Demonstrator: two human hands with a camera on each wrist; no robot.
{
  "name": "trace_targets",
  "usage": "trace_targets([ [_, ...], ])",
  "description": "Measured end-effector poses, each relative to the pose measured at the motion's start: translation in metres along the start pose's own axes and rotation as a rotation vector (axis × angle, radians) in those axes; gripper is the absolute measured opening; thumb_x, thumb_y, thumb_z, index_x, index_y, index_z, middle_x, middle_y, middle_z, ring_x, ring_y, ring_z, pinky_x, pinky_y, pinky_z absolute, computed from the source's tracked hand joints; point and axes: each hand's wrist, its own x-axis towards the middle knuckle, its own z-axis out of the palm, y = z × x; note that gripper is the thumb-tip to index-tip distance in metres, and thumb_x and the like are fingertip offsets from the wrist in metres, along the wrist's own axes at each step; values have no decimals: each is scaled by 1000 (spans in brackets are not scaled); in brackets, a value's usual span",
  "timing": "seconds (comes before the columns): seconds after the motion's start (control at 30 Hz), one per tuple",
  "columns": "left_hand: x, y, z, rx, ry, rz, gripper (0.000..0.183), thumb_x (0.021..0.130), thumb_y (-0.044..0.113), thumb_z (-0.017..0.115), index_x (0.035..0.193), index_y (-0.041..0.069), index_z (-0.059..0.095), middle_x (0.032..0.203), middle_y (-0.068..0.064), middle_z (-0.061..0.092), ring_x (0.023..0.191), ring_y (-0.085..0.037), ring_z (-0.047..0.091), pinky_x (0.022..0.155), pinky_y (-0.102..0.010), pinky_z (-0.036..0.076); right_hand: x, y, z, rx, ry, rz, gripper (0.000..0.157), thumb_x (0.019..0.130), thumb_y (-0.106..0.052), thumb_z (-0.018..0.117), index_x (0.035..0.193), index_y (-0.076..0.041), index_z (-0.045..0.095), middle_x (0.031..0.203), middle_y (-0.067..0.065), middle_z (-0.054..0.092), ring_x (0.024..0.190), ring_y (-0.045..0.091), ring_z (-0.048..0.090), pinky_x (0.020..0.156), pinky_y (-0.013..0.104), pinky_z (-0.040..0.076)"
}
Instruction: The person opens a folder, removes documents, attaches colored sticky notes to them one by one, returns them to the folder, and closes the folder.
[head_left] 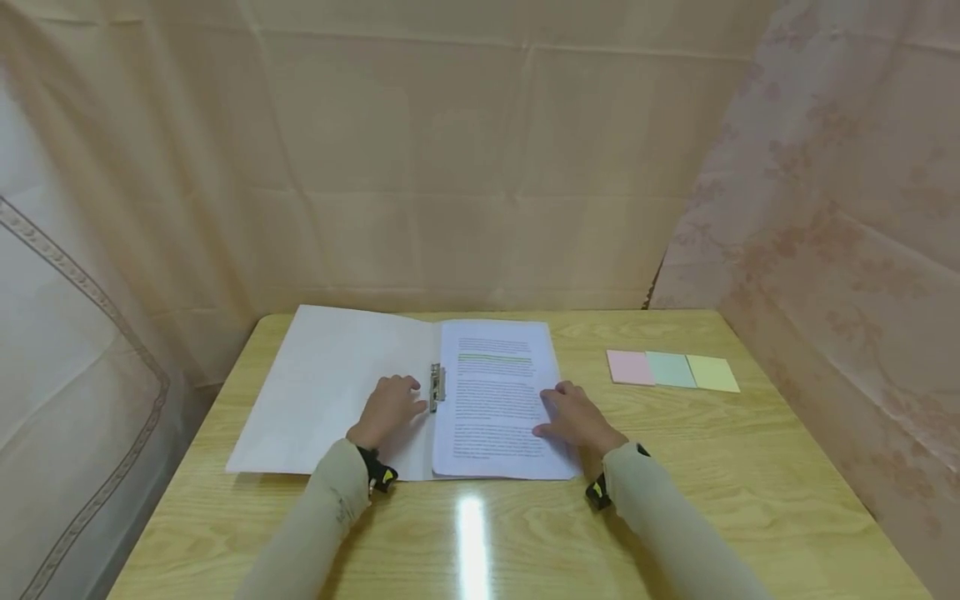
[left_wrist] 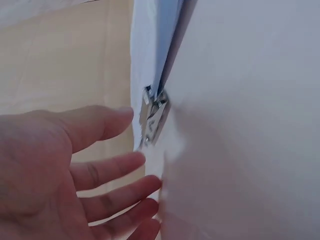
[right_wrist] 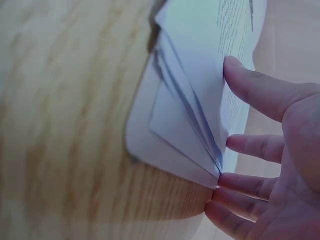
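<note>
A white folder (head_left: 322,367) lies spread on the table, with a metal lever clip (head_left: 437,387) near its spine. On its right side rests a stack of printed sheets (head_left: 495,408); a green highlighted line crosses the top page. My left hand (head_left: 387,411) is over the left cover, thumb and fingers apart beside the clip and gripping nothing. At the sheets' right edge, my right hand (head_left: 577,417) has its thumb on the top page and its fingertips along the edge. In the right wrist view, the sheet corners (right_wrist: 185,110) fan slightly apart above the folder's rounded corner (right_wrist: 142,135).
Pink (head_left: 630,367), green (head_left: 671,369) and yellow (head_left: 713,374) sticky note pads sit side by side at the right of the wooden table (head_left: 525,542). A beige curtain (head_left: 465,167) hangs behind the far edge, with cloth at both sides.
</note>
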Motion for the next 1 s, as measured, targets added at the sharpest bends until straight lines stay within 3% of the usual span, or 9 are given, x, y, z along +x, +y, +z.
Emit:
trace_targets([
  [0.17,2,5,6,25,29,-26,45,87,35,70,116,1,66,111,-19,64,103,-34,54,89,-46,46,-1,0,1,-6,0,-6,72,83,-37,76,142,-7,48,143,21,43,127,35,42,104,52,40],
  [0.57,1,9,14,-34,85,-83,37,84,32,73,106,3,70,108,-18,63,105,-35,52,87,-47,46,-2,-2,-4,-55,-29,-24,71,83,-39,74,144,-14,47,143,22,41,126,36,42,102,53,41],
  [0.8,1,8,12,-74,88,-103,35,84,31,75,104,3,71,109,-18,61,106,-34,50,87,-47,45,-2,-4,-5,-49,-40,-31,71,84,-38,74,145,-14,47,145,22,40,128,37,40,103,54,40],
  [1.0,6,8,15,-50,64,-104,37,84,34,75,105,4,71,111,-16,60,106,-33,48,89,-46,44,-1,-2,-3,-52,-36,-26,70,84,-38,74,144,-14,48,143,21,42,125,35,42,101,53,41],
])
